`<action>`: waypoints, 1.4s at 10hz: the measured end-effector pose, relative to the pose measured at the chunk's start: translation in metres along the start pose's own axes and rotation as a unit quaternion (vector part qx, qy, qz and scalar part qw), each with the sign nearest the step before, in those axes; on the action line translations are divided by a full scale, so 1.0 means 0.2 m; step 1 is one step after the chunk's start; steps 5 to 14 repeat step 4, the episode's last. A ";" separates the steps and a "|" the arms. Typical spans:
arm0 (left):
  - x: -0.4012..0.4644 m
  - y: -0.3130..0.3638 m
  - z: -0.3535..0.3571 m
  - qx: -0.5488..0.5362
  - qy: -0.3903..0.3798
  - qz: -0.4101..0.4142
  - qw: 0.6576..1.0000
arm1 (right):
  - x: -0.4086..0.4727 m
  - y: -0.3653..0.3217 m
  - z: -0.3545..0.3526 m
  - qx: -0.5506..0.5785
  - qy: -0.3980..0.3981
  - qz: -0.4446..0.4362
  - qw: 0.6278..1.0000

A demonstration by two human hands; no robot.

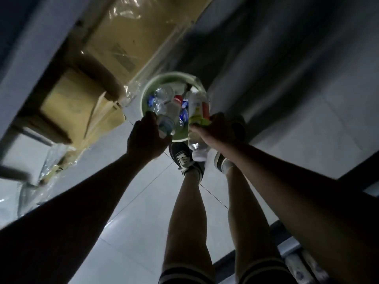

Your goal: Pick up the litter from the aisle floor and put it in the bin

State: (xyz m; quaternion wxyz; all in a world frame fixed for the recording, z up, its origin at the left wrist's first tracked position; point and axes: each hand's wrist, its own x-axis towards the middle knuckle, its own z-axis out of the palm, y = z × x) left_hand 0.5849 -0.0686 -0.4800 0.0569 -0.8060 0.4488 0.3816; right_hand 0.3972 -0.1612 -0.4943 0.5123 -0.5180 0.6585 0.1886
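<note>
A clear plastic bottle (pixel 169 117) is gripped by the left hand (pixel 146 138), a green-labelled one (pixel 198 119) by the right hand (pixel 217 130), both held above the round green bin (pixel 152 83) for dropping in.

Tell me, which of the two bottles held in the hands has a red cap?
The bottle in the left hand: its red cap points into the green bin. The right hand's green-labelled bottle shows none.
</note>
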 end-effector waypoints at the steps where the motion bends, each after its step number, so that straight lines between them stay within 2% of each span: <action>1: 0.17 -0.03 0.16 0.015 0.001 -0.001 1.000 | 0.21 0.02 0.12 -0.038 0.013 -0.027 0.999; 4: 0.10 0.01 0.19 -0.016 0.009 0.017 1.000 | 0.21 0.09 0.10 -0.052 -0.012 -0.061 0.997; 14: 0.10 0.01 0.19 -0.016 0.009 0.017 1.000 | 0.21 0.09 0.10 -0.052 -0.012 -0.061 0.997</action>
